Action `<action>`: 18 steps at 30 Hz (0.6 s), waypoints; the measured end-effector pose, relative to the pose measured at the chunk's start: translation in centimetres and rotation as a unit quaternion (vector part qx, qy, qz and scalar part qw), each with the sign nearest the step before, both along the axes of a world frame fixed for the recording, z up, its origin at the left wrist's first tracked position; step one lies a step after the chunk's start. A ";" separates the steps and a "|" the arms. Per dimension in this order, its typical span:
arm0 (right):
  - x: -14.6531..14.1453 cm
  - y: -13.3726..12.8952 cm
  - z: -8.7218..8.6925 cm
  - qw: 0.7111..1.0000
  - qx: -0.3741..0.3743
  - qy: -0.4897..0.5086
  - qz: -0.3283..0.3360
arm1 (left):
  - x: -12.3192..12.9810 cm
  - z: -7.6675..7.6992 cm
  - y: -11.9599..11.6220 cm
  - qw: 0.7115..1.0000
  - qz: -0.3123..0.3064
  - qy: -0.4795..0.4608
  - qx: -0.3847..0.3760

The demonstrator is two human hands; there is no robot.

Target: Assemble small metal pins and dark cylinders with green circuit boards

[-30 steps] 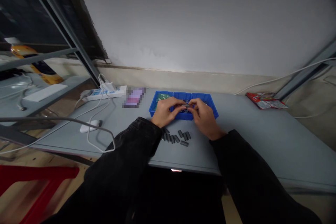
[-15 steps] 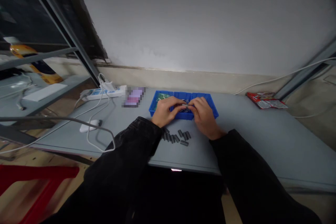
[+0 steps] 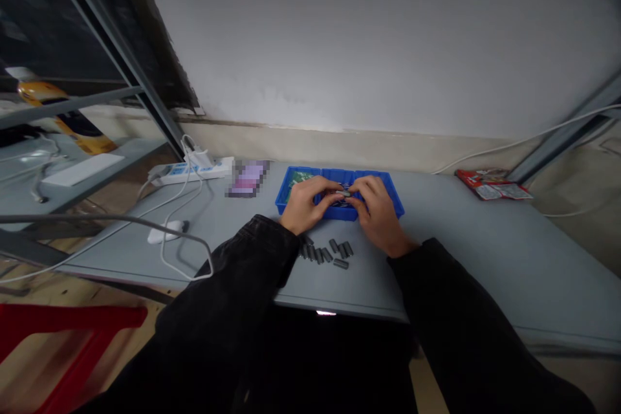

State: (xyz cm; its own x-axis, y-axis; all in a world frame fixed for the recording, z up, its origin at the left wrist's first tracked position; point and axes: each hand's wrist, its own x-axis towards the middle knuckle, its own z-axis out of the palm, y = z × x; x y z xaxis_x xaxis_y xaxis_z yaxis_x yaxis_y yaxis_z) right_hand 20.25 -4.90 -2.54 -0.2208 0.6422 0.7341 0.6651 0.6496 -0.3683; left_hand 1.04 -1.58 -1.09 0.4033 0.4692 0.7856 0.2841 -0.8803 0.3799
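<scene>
Dark grey piece: small dark grey oblong piece [image 3: 345, 194], at the fingertips above the middle compartment of the tray; its long axis seems to run left to right, though the fingers hide most of it.

Grip: left hand [image 3: 305, 206] and right hand [image 3: 378, 210] both curl inward, their fingertips closed on the piece from either side. Neither hand is clearly nearer to it, and how firmly each one pinches is too small to tell.

Tray: bright blue plastic tray [image 3: 280, 206] with three compartments, directly under both hands, holding a green circuit board [image 3: 298, 177] in the left compartment and dark contents in the middle one.

Loose parts: tight cluster of dark grey oblong pieces [image 3: 325, 254] on the table just in front of the tray, below the gap between the hands, with one lying crosswise [image 3: 341, 264].

Surface: pale grey table [image 3: 485, 252] bearing all of these.

Farther out: white power strip [image 3: 191, 171] and white cables to the left, a pixelated object [image 3: 248, 178] beside the tray, and a red-and-white foil packet [image 3: 492, 185] at the far right.
</scene>
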 end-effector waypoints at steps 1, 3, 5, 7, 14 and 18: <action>0.0 0.0 -0.1 1.000 -0.002 -0.002 0.000 | 0.0 0.0 0.0 1.000 -0.001 0.000 -0.002; 0.1 0.1 -0.2 1.000 -0.002 -0.003 0.000 | -0.1 0.0 0.0 1.000 -0.002 0.002 -0.005; 0.1 0.2 -0.3 1.000 -0.002 -0.004 0.000 | -0.1 0.0 0.1 1.000 -0.005 0.003 -0.005; 0.1 0.3 -0.4 1.000 -0.005 -0.008 -0.001 | -0.1 -0.1 0.1 1.000 -0.005 0.001 -0.003; -0.1 -0.1 0.0 1.000 -0.008 -0.001 0.000 | -0.1 -0.3 0.2 1.000 0.009 -0.006 0.005; -0.2 -0.3 0.3 1.000 0.001 0.014 -0.004 | -0.1 -0.2 0.2 1.000 0.006 0.003 0.000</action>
